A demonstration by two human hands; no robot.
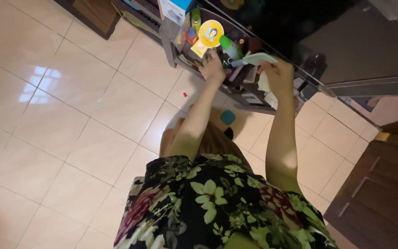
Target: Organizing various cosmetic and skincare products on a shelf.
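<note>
I am looking straight down past my flowered dress (208, 207) at a pale tiled floor (70, 115), with both arms stretched out to a low dark shelf unit (173, 44) at the far side of the scene.

My left hand (213, 68) lies knuckles up on the front edge of the shelf, fingers curled down among the things crowded there. Whether it has hold of anything I cannot tell, since the fingertips are hidden behind the hand itself. Just beyond it stands a green bottle (229, 45), tilted, and to its left a round yellow card (211, 33) with a small picture on it. Further left are small bottles with coloured caps (192, 27) and a pale blue and white box (173, 9).

My right hand (278, 74) is raised a little to the right of the left one, fingers closed around a pale, flat, light green thing (259, 58) that sticks out leftwards toward the green bottle. Something white (263, 83) hangs below that hand; what it is I cannot make out.

On the floor near the foot of the shelf lies a small teal square (228, 117), between my two forearms, and a tiny red speck (184, 94) sits to the left of my left arm. A brown wooden door (378, 193) shows at the near right.
</note>
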